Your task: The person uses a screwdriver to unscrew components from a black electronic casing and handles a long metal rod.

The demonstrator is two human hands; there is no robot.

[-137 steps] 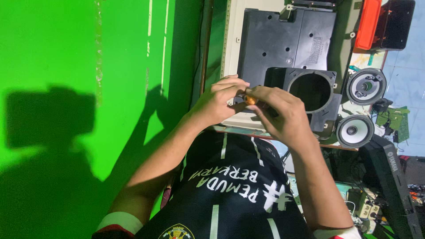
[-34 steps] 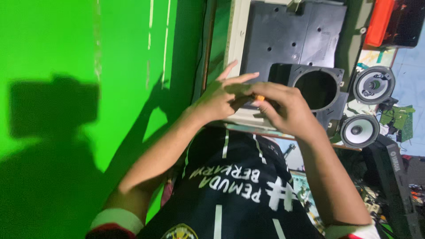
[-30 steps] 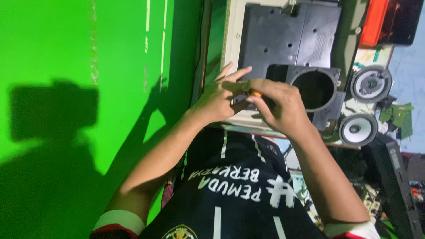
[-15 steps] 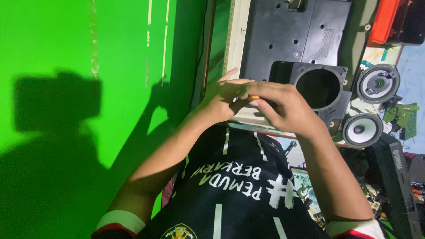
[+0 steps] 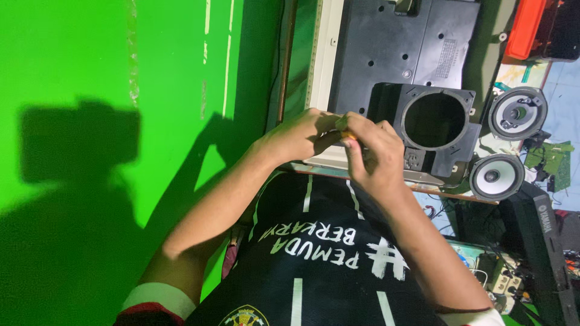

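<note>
Both hands meet at the table's near edge; the left hand [image 5: 299,134] and right hand [image 5: 373,154] pinch a small orange-tipped part [image 5: 349,136] between their fingertips, just beside the black speaker housing [image 5: 438,130], which lies nearer the right hand.

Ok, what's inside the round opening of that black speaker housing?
The black speaker housing shows only a dark hollow through its round opening; no driver sits in it. Two loose speakers lie beside it. Its lower left edge is covered by the right hand.
</note>
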